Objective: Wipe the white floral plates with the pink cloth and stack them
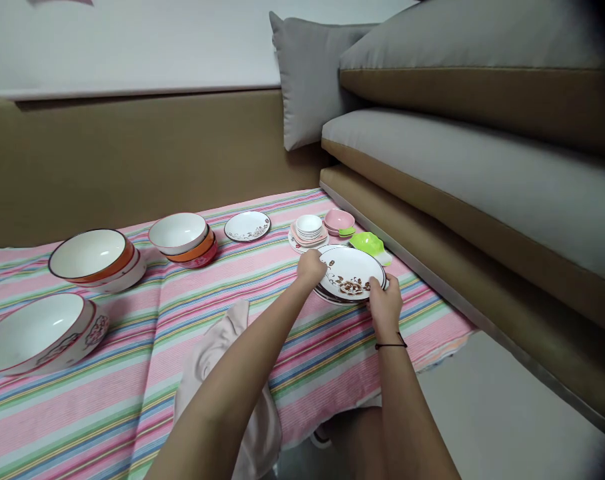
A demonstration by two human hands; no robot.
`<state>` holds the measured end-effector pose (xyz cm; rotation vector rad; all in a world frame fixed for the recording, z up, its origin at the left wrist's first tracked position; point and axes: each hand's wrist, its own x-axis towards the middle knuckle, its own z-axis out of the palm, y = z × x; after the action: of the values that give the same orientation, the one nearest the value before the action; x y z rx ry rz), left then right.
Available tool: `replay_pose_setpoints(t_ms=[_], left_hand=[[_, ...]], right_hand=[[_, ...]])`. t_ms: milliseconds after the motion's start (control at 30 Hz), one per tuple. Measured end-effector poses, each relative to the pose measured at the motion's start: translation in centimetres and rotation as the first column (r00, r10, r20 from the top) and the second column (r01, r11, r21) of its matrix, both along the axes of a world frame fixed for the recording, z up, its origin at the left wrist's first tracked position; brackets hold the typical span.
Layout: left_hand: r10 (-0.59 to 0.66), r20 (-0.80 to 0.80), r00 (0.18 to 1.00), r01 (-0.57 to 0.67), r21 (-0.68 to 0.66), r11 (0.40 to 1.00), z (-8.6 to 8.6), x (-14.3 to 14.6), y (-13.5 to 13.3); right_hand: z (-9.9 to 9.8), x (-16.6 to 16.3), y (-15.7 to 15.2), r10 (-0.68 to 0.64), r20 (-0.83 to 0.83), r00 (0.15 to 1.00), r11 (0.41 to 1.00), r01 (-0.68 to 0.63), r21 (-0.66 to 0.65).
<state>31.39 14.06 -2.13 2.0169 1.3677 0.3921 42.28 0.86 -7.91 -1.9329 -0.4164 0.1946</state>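
Both hands grip a white plate (349, 267) with a dark rim and brown flower print. My left hand (312, 268) closes on its left edge, and my right hand (385, 300) closes on its right edge with the thumb on top. More plate rims show just beneath it; whether they are held too, I cannot tell. Behind the plate stands a stack of small white bowls (309, 225). A pink bowl (339, 221) and a bright green leaf-shaped dish (368, 244) sit close by. A crumpled pale cloth (217, 353) lies near my left forearm.
A striped cloth (197, 320) covers the surface. To the left are stacked bowls (179, 233), larger nested bowls (95, 257) and big white bowls (37, 333). A similar flowered plate (247, 227) lies at the back. Stacked grey-brown cushions (462, 160) border the right side.
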Motion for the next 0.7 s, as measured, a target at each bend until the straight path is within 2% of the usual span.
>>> replay_pose_setpoints(t_ms=[267, 400, 533, 600, 700], left_hand=[[0.005, -0.012, 1.000, -0.004, 0.082, 0.997, 0.6, -0.4, -0.6], [0.032, 0.056, 0.998, -0.039, 0.125, 0.991, 1.5, -2.4, -1.0], [0.065, 0.188, 0.980, -0.089, 0.125, 0.988, 1.2, -8.5, -4.0], [0.151, 0.392, 0.908, -0.151, -0.030, 0.988, 0.8, -12.7, -6.5], [0.343, 0.513, 0.787, -0.234, -0.267, 0.935, 0.4, -18.6, -10.3]], right_hand=[[0.4, 0.1, 0.2, 0.008, 0.034, 0.999, 0.998, -0.006, -0.068], [0.5, 0.2, 0.1, 0.057, 0.051, 0.997, 0.993, -0.051, -0.108], [0.6, -0.3, 0.3, 0.108, 0.067, 0.992, 0.981, -0.095, -0.166], [0.8, -0.9, 0.5, 0.123, 0.093, 0.988, 0.975, -0.103, -0.197], [1.4, -1.7, 0.8, 0.129, 0.146, 0.981, 0.967, -0.092, -0.238]])
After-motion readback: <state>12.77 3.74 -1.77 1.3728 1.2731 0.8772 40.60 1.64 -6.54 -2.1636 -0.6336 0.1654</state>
